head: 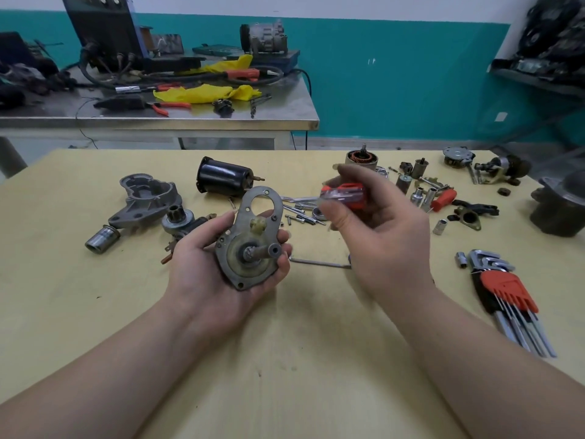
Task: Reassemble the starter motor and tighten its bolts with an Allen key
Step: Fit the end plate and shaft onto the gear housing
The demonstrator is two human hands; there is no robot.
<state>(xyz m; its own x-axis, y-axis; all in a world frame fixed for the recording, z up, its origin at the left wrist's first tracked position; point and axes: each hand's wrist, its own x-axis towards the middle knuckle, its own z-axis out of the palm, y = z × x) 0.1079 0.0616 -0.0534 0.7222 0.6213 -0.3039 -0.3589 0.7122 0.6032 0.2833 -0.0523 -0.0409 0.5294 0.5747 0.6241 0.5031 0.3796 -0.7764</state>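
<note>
The starter plate (253,239), w/ shaft stub pointing up, is cradled in the left hand (218,258), grip curled round its edges, above the desk (95,312). A screwdriver (342,194) is pinched in the right hand (380,229), blurred. 1 loose Allen key (319,263) lies btwn the hands; an Allen key set (506,296) lies at right. The black motor housing (223,175) lies behind.

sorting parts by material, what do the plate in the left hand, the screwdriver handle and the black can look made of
Plate: dull grey metal, seemingly cast or stamped, scuffed matte; its small cog looks like yellowish plastic. Screwdriver handle: glossy red and clear plastic, translucent in places. Black can: probably painted steel, smooth with a sheen.
</note>
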